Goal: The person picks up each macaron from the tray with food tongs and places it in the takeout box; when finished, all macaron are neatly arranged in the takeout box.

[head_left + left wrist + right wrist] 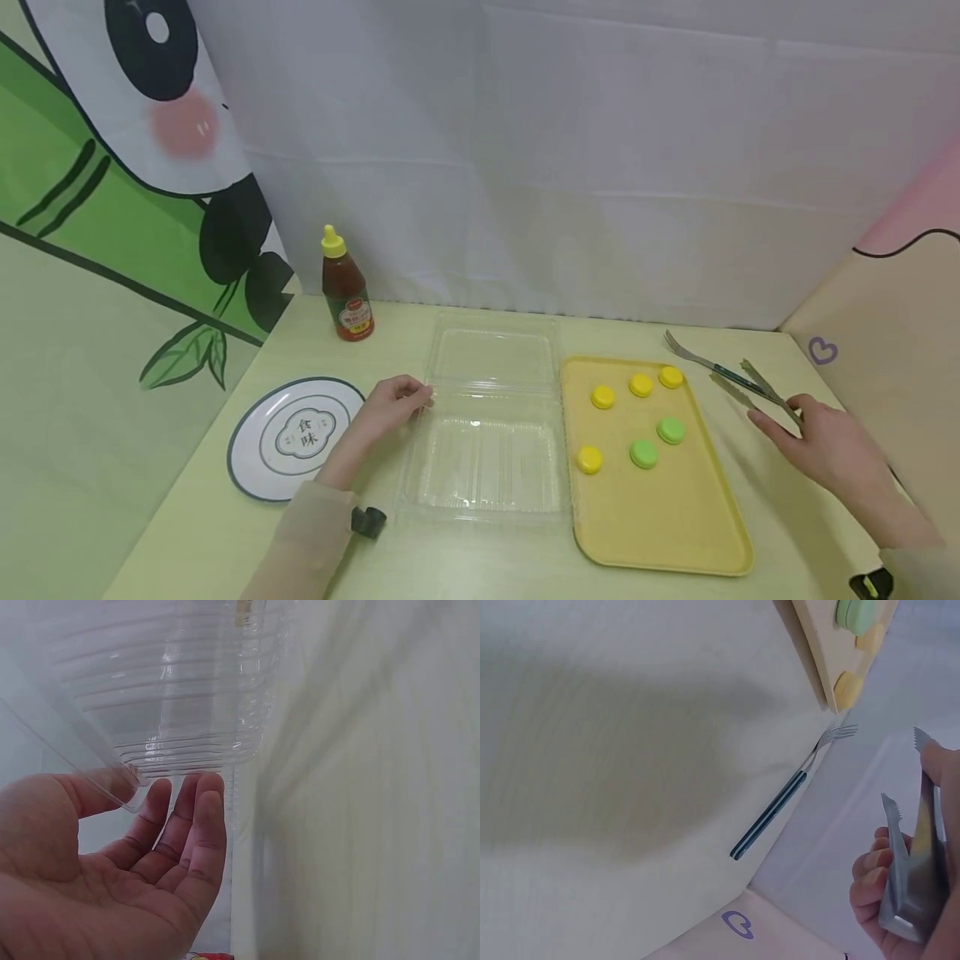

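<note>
At the left rim of a clear plastic clamshell container [487,467], my left hand [390,408] pinches the edge between thumb and fingers. The left wrist view shows the thumb [105,791] on one side of that rim and the fingers beneath. The container lies with its lid [495,350] folded back. My right hand [828,442] grips metal tongs [919,892] with serrated tips. Their arms are spread, with nothing between them, above the table to the right of a yellow tray [660,533]. Yellow macarons [589,459] and green macarons [643,453] lie on the tray.
A fork [769,814] with a dark striped handle lies on the table beyond the tray's far right corner. At the left rests a white plate [258,433] with a dark rim. A sauce bottle [347,296] with a yellow cap stands near the back curtain [600,167].
</note>
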A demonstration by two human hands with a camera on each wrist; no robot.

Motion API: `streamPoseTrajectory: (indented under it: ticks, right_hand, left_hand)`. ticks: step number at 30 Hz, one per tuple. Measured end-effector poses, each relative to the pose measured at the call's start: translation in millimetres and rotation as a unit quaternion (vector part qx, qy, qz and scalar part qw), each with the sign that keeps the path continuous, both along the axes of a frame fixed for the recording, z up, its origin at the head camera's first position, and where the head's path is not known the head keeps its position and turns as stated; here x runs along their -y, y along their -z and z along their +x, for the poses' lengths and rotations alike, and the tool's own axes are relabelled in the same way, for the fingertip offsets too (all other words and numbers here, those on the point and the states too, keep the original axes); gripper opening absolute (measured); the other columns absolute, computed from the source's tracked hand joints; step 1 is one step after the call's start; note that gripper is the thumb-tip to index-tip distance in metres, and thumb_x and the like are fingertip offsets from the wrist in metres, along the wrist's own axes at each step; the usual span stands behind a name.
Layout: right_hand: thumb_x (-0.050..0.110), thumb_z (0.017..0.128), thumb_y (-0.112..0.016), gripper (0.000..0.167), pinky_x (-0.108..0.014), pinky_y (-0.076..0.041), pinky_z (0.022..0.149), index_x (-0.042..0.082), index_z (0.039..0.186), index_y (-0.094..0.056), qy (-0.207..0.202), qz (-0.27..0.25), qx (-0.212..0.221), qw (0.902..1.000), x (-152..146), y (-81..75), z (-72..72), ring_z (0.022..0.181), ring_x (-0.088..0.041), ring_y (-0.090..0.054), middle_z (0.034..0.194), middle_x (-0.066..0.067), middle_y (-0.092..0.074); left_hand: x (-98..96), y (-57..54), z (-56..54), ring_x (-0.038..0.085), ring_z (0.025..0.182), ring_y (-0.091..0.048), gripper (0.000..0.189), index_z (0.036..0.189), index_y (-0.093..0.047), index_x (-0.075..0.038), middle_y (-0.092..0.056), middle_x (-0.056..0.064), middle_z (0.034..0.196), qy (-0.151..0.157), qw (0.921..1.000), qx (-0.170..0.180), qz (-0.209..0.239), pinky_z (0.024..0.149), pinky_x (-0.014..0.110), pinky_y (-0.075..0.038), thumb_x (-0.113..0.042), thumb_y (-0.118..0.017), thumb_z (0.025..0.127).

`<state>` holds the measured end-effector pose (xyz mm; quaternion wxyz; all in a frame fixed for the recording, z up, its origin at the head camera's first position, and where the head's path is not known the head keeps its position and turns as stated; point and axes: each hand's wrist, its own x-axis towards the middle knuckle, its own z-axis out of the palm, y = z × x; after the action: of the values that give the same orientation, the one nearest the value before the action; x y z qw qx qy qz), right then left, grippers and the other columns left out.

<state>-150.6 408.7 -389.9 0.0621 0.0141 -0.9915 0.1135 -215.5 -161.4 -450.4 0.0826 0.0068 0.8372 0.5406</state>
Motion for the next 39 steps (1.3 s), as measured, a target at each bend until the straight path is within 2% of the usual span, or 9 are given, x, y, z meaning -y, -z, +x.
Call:
streamPoseTrajectory:
  ticks: [6,14,25,32,39]
  right_hand:
    - [0.052,0.096,-0.059,0.068,-0.036,-0.039,0.052,-0.014,0.113,-0.054,-0.014,0.009,0.012,0.9998,1.2,-7.7,-9.6,0.059,-0.018,-0.051,0.071,-0.005,-0.057]
    - [0.055,0.094,-0.060,0.066,-0.036,-0.039,0.051,-0.008,0.111,-0.059,-0.035,0.029,0.031,0.9985,5.7,-9.5,-21.1,0.061,-0.017,-0.052,0.072,-0.001,-0.058]
    - [0.051,0.093,-0.064,0.047,-0.032,-0.029,0.047,0.004,0.096,-0.063,-0.063,0.029,-0.020,0.9974,8.1,2.3,-30.4,0.053,-0.014,-0.038,0.059,0.004,-0.041]
    - [0.051,0.094,-0.063,0.043,-0.031,-0.024,0.047,0.008,0.088,-0.060,-0.072,0.030,-0.010,0.9969,10.3,9.4,-38.4,0.052,-0.013,-0.033,0.057,0.004,-0.034]
    - [0.051,0.094,-0.063,0.044,-0.032,-0.027,0.048,0.008,0.087,-0.061,-0.073,0.032,0.007,0.9968,15.1,13.0,-44.6,0.052,-0.014,-0.036,0.057,0.004,-0.037]
  left_hand:
    - [-1.3,-1.1,-0.4,0.022,0.081,-0.057,0.024,0.102,-0.066,0.001,-0.066,0.010,0.089,-0.002,1.0000,0.007,-0.004,0.070,0.030,-0.045,-0.022,-0.060,0.101]
    - [-1.4,-1.3,-1.0,0.020,0.081,-0.057,0.024,0.102,-0.066,0.001,-0.066,0.010,0.090,-0.002,0.9999,0.009,-0.010,0.070,0.030,-0.046,-0.022,-0.059,0.101]
    - [-1.5,-3.7,1.2,0.021,0.081,-0.057,0.025,0.102,-0.066,0.001,-0.067,0.011,0.091,0.000,0.9999,0.007,-0.015,0.071,0.030,-0.046,-0.024,-0.059,0.101]
    - [-2.9,-3.5,2.2,0.021,0.082,-0.057,0.025,0.103,-0.065,0.001,-0.066,0.010,0.091,-0.005,0.9999,0.014,-0.004,0.071,0.030,-0.046,-0.023,-0.060,0.101]
    - [-3.5,-3.6,1.8,0.019,0.081,-0.056,0.024,0.102,-0.065,0.000,-0.065,0.009,0.091,-0.005,0.9999,0.016,-0.004,0.070,0.029,-0.047,-0.023,-0.060,0.100]
